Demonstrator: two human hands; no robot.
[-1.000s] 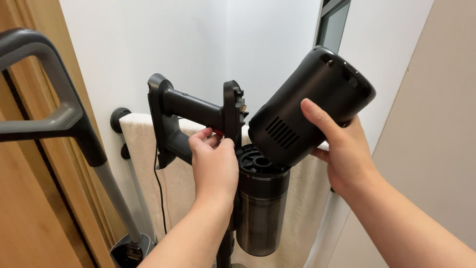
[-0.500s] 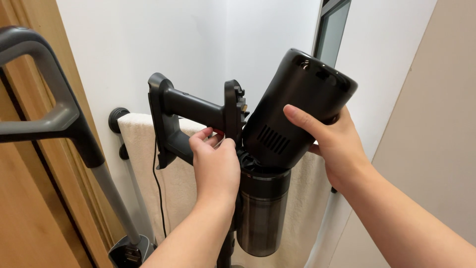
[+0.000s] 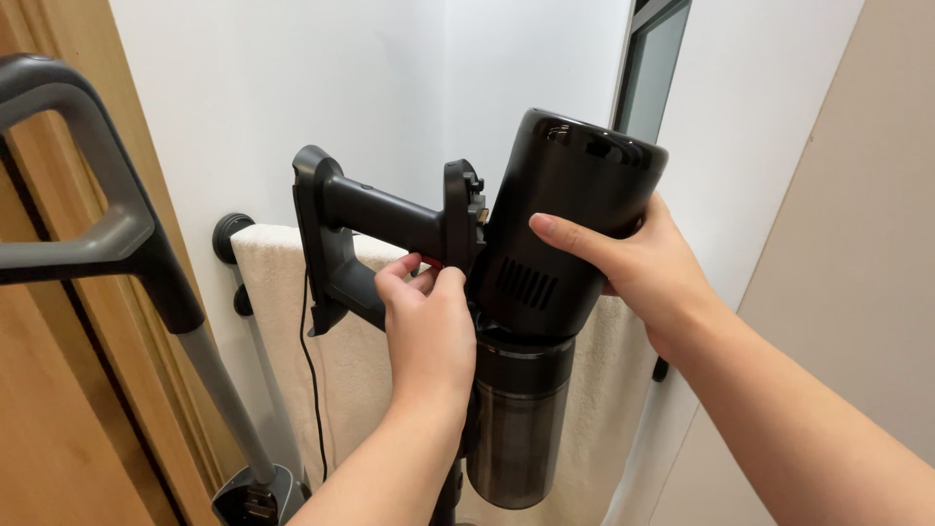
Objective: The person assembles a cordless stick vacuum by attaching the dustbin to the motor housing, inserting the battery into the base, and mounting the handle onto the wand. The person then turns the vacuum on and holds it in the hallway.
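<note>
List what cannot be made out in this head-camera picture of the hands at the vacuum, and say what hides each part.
- Joint between motor unit and dust bin: head view, covered by the unit's rim; whether it is seated cannot be told.
- Red catch: mostly behind the left hand.
- Right hand fingers: wrapped behind the unit.
- Vacuum's lower tube: cut off by the bottom edge.
- Towel rail: covered by the towel.

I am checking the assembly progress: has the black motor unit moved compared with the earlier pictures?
Yes. The black motor unit in the right hand has swung more upright and leftward, closing onto the dust canister beside the handle.
</note>
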